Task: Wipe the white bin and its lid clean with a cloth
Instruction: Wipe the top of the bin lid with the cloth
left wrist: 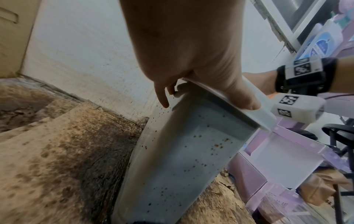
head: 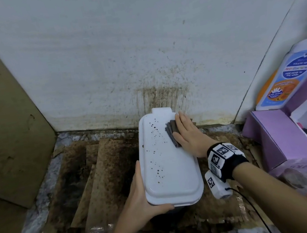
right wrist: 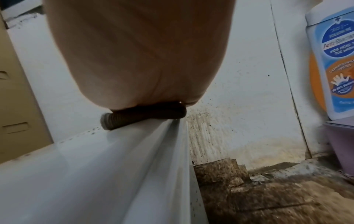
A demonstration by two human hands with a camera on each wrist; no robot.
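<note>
White plastic bin (left wrist: 178, 163) stands on stained cardboard (head: 97, 176) in the corner, near the dirty wall (head: 117, 51), with its lid (head: 168, 160) closed on top. Brown spots cover the left part of the lid. The right hand (head: 187, 135) lies flat with straight fingers and presses a folded grey cloth (head: 171, 133) on the far right part of the lid. The left hand (head: 140, 198) grips the near left corner of the lid, fingers curled under its edge. A purple box (head: 274, 136) and a soap bottle (head: 284, 78) stand at the right
</note>
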